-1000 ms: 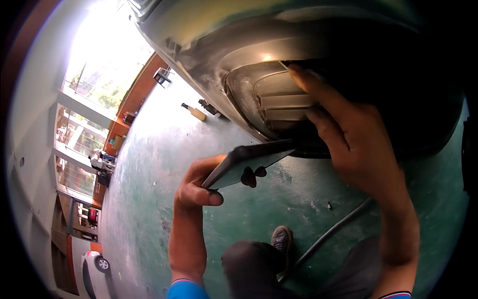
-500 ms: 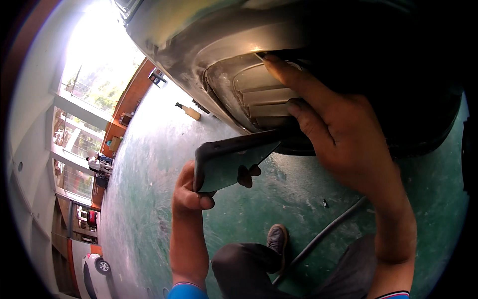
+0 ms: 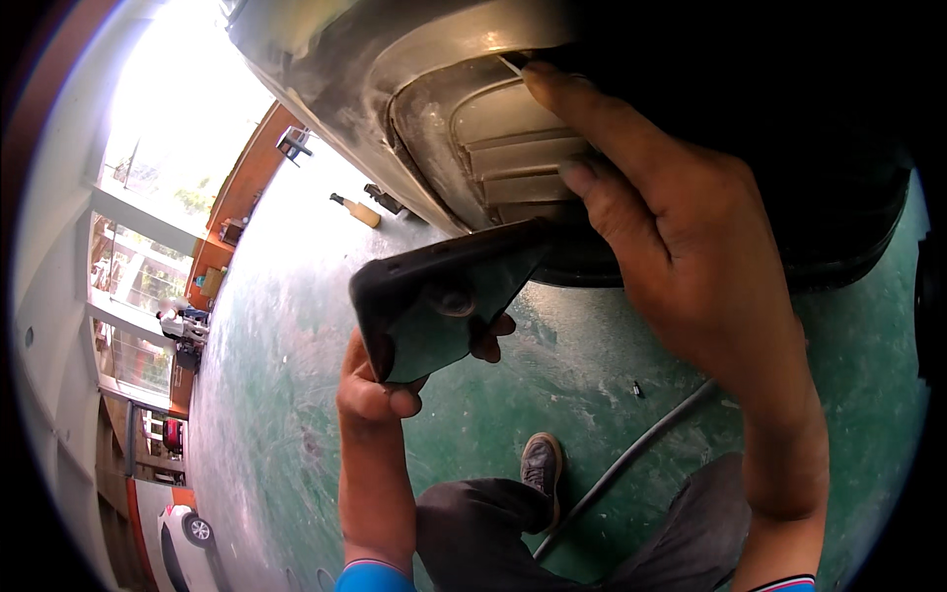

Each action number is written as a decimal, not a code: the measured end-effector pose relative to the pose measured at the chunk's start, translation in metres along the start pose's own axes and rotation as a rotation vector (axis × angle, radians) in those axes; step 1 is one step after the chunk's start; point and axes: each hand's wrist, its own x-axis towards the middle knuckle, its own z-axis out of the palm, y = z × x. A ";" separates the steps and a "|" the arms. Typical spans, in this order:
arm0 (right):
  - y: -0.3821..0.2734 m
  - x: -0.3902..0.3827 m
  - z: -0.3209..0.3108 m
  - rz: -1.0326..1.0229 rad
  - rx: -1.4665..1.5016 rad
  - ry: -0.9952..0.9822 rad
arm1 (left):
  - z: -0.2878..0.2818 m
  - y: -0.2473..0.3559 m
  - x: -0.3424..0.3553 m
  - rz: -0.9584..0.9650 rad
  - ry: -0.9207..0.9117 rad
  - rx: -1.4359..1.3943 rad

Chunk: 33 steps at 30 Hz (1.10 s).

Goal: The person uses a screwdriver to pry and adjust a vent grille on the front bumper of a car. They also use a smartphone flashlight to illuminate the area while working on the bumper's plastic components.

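Note:
A dark smartphone [image 3: 449, 296] with a thick case is gripped in my left hand [image 3: 370, 390], tilted, its glossy face toward me showing reflections. Above it is a scuffed, dull grey-beige car bumper [image 3: 345, 84] with a ribbed recessed panel [image 3: 513, 148]. My right hand [image 3: 691, 222] reaches up to that panel. Its index fingertip rests at the recess's upper edge beside a small pale sliver, whose nature I cannot tell. The thumb is spread apart, near the ribs. Shadow hides the other fingers of this hand.
A grey hose [image 3: 631, 454] crosses the green floor [image 3: 473, 424] by my shoe [image 3: 541, 464], with a small dark piece [image 3: 638, 390] nearby. Beyond the bumper lie a yellowish bottle [image 3: 357, 210] and a stool [image 3: 294, 144]. A white car [image 3: 187, 543] stands far left.
The view has shifted, so the bumper sits higher and further left. My left hand has tilted the phone slightly, and a round reflection now shows on it. The right fingertip stays at the recess edge.

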 end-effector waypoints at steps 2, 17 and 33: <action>-0.007 0.001 -0.002 0.028 -0.057 -0.012 | -0.004 -0.004 -0.011 0.014 0.092 -0.062; -0.018 -0.017 0.003 0.160 -0.188 0.039 | -0.026 -0.014 -0.063 0.003 0.251 -0.085; -0.032 -0.002 0.006 0.155 0.157 0.103 | 0.005 0.008 -0.043 -0.050 0.242 0.197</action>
